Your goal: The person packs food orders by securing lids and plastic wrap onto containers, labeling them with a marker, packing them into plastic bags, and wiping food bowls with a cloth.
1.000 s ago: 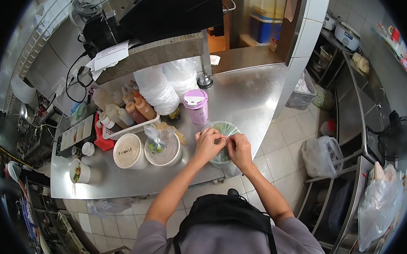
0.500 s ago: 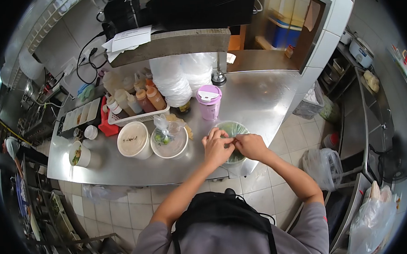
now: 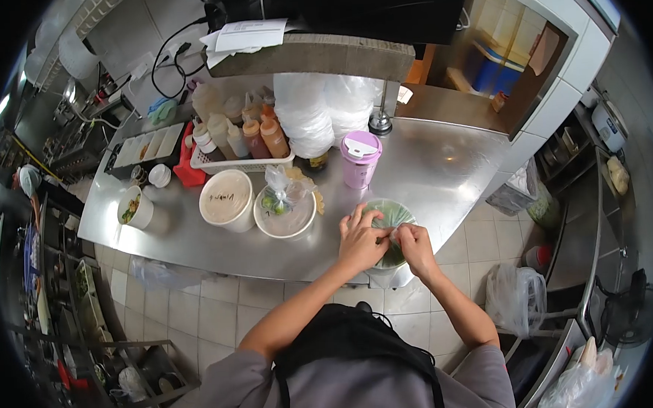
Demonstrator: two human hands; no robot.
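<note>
A round tub of leafy greens [image 3: 398, 207] sits near the counter's front edge at the right, with a clear plastic bag [image 3: 388, 220] over the greens. My left hand [image 3: 360, 241] is on its left side, fingers bent over the rim and the thumb side gripping the plastic near the middle. At the right side, my right hand [image 3: 416, 251] is closed in a pinch on the bag. Both hands nearly meet over the tub; the fingertips are partly hidden. A lilac cup with a white lid [image 3: 360, 161] stands just behind.
Left of my hands stand a lidded white tub [image 3: 226, 199] and another tub [image 3: 286, 219] with a small tied bag on top. Sauce bottles [image 3: 253, 138] fill a white basket. An open food cup [image 3: 135, 209] stands at the far left. A metal shelf [image 3: 319, 55] overhangs the back.
The camera view has shifted, so the counter appears farther right. My right hand has turned more upright and drawn slightly apart from my left, which has spread its fingers over the rim.
</note>
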